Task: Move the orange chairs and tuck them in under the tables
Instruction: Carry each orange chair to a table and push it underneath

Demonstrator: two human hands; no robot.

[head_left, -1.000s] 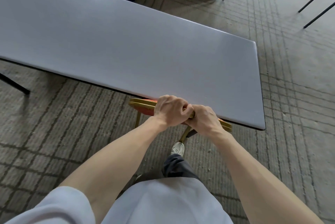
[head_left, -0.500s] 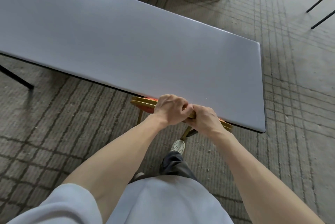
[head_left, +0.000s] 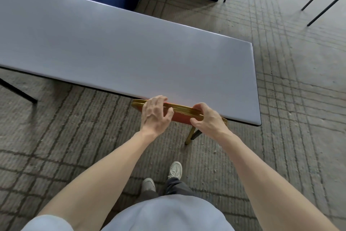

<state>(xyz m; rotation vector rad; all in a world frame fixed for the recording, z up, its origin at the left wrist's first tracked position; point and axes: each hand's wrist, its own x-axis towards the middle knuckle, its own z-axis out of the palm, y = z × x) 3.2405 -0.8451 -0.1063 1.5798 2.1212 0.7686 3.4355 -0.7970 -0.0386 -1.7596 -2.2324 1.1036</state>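
My left hand and right hand curled over the orange chair's backrest, grip seemingly loose. Its seat sat under the grey counter, apparently tucked; no other chairs showed.

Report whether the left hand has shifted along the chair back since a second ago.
Yes: the left hand slid leftward along the chair back, away from the right hand.
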